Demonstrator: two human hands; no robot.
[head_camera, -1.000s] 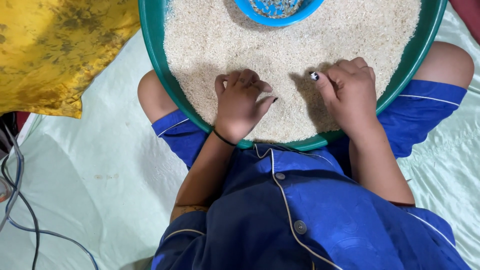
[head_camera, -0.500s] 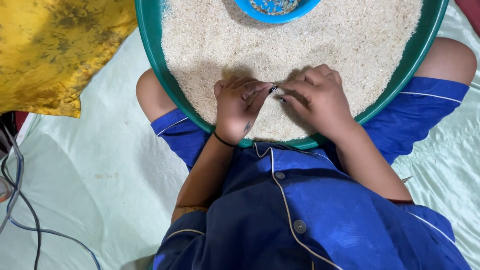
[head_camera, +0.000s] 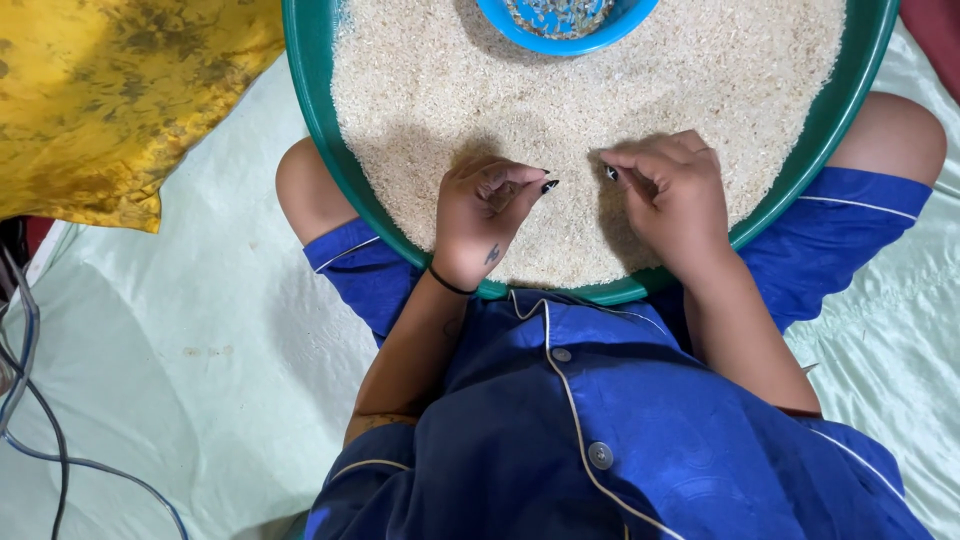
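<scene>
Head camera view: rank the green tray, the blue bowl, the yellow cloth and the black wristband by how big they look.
1. green tray, cut off at the top edge
2. yellow cloth, also cut off by the frame
3. blue bowl, only its near part in view, so its rank is unsure
4. black wristband

A: What lies around the seated person?
B: A pale green sheet (head_camera: 150, 330) covers the floor. At ten o'clock sits a crumpled yellow cloth (head_camera: 110, 90).
A: Anything else?
B: Grey cables (head_camera: 30, 400) curl at eight o'clock.
</scene>
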